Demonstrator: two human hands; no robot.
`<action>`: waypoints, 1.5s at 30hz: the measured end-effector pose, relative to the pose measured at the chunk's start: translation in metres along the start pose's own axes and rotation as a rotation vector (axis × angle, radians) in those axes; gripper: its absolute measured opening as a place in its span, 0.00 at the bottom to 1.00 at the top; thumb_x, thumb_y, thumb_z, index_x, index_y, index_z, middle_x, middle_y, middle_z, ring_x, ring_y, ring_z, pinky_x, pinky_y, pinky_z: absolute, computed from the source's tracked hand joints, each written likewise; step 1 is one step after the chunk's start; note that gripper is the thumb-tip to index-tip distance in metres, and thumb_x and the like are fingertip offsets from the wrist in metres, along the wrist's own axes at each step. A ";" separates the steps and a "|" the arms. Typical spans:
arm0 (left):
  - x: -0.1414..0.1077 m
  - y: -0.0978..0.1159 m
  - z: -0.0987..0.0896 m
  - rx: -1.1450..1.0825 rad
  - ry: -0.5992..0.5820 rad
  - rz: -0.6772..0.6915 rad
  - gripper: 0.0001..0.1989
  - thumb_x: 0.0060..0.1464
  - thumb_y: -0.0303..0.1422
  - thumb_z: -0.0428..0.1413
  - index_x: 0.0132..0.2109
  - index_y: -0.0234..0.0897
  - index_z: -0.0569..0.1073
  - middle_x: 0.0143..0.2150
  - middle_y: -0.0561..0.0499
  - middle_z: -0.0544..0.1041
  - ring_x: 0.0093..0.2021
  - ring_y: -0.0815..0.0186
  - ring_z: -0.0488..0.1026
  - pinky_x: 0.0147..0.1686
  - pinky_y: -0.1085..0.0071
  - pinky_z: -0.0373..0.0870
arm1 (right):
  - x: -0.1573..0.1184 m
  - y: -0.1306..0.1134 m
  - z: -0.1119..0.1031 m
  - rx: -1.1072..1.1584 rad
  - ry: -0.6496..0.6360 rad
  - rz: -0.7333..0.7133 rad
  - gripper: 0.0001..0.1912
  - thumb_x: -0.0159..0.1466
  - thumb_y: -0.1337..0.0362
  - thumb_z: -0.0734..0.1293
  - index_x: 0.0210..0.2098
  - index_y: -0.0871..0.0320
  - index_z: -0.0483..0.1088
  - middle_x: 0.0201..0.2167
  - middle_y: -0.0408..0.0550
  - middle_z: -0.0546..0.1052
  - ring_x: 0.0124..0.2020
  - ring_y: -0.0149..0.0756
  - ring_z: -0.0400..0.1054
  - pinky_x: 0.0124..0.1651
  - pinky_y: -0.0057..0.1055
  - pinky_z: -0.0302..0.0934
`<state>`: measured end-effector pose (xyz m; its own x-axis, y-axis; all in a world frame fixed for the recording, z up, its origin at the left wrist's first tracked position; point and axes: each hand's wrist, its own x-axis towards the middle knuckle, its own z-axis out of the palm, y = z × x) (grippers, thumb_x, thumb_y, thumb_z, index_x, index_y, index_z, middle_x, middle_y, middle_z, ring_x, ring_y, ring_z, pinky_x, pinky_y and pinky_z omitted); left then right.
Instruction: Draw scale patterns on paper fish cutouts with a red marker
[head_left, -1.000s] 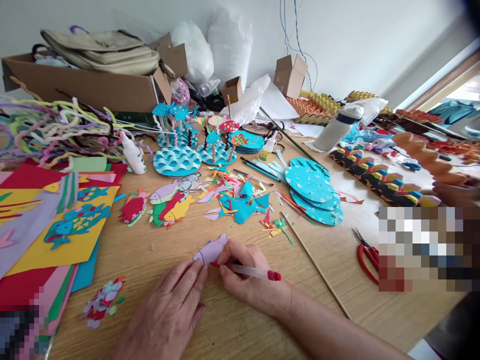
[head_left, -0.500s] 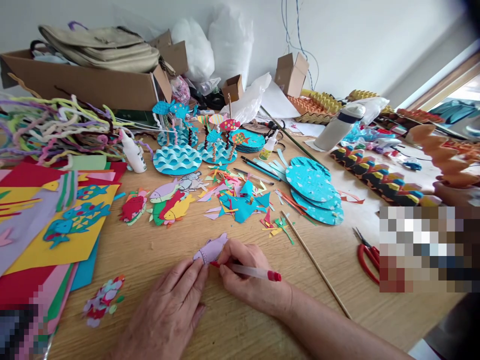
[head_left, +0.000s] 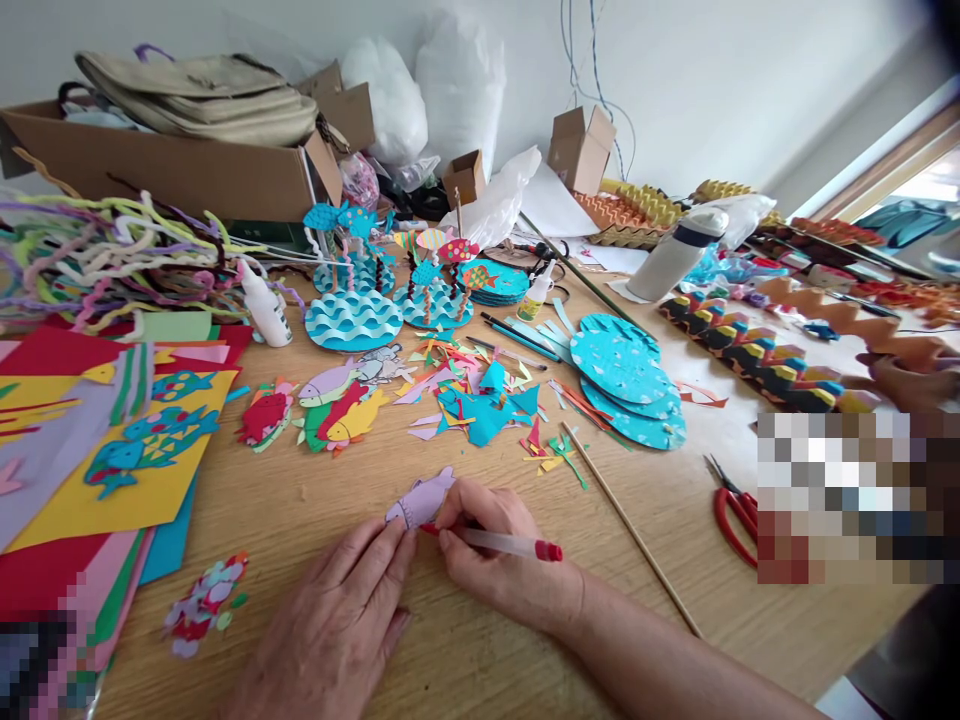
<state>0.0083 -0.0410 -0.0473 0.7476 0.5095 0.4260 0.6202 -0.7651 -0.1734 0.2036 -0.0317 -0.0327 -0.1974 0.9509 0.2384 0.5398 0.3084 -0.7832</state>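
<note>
Head cam: L hand flat w/ fingers extended onto purple fish, R hand gripping red pen by fish's near edge; pin firmly, stroke lightly.

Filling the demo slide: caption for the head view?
Left hand touches a purple paper fish; right hand holds a pen at its edge, paper scraps beyond on the table.

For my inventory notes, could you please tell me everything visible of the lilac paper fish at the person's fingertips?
The lilac paper fish looks flat, with dark lines drawn near its head. It lies on the wooden table, head to lower left, tail to upper right. The left hand touches its head end; the right hand holds a red-ended pen, tip near its lower edge.
</note>
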 end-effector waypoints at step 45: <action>-0.005 0.000 0.005 -0.015 -0.018 0.012 0.25 0.62 0.32 0.39 0.65 0.30 0.52 0.56 0.48 0.71 0.54 0.61 0.66 0.53 0.67 0.63 | 0.003 -0.002 -0.004 -0.016 0.009 0.009 0.06 0.48 0.74 0.59 0.23 0.57 0.60 0.16 0.35 0.61 0.16 0.23 0.53 0.22 0.20 0.47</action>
<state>0.0055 -0.0419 -0.0537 0.7592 0.5070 0.4081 0.6076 -0.7769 -0.1652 0.2052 -0.0295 -0.0286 -0.1854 0.9539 0.2362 0.5543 0.3000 -0.7764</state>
